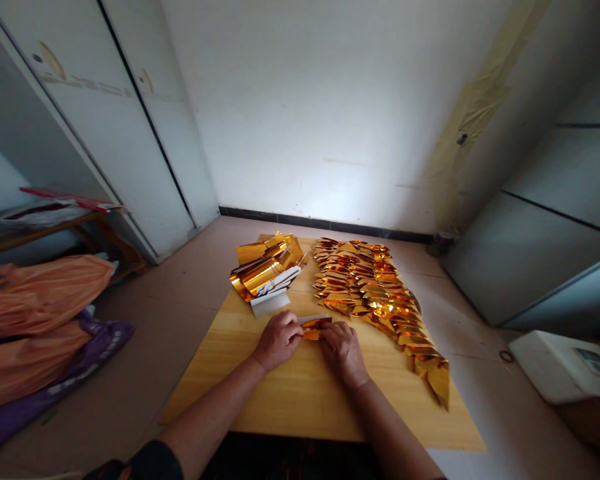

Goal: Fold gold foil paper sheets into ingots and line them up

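Note:
Between my two hands, low over the wooden board, is a gold foil paper [313,328] with a pale back edge, partly folded. My left hand [279,340] pinches its left end with closed fingers. At the right end, the fingers of my right hand [343,347] are curled and closed on the same paper. Beyond my left hand lies a loose pile of gold foil sheets [265,263], some showing white backs. To the right, rows of folded gold foil pieces [355,277] overlap and trail toward the front right corner.
The wooden board [275,407] sits low over a tiled floor [175,293]. Orange and purple bags [35,300] lie at the left, near a wooden shelf. A white box [565,367] stands at the right. Pale cabinets [130,100] and a white wall close off the back.

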The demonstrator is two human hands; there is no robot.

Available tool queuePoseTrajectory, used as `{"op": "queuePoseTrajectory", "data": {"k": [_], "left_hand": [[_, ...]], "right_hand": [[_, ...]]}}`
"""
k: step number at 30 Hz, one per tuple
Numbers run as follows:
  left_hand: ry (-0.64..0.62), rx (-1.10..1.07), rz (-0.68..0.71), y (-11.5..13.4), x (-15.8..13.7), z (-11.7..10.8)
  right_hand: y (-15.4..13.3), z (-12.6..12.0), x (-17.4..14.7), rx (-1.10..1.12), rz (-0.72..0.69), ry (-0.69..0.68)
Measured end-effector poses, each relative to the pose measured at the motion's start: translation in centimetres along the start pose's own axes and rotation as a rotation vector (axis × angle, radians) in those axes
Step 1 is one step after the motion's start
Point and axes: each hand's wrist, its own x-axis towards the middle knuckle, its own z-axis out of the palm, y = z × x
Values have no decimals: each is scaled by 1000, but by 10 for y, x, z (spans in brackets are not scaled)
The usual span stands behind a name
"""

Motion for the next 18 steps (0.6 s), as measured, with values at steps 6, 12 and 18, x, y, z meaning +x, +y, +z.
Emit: {"op": "queuePoseTrajectory", "data": {"k": [6, 12, 18], "left_hand": [[22, 92, -31, 4, 0, -4], [-24, 37, -55, 6, -1, -8], [-53, 9, -143, 0, 3, -4]], "right_hand": [[9, -8, 6, 63, 10, -84], [15, -3, 11, 67, 59, -96], [12, 8, 15, -5, 158, -66]]}}
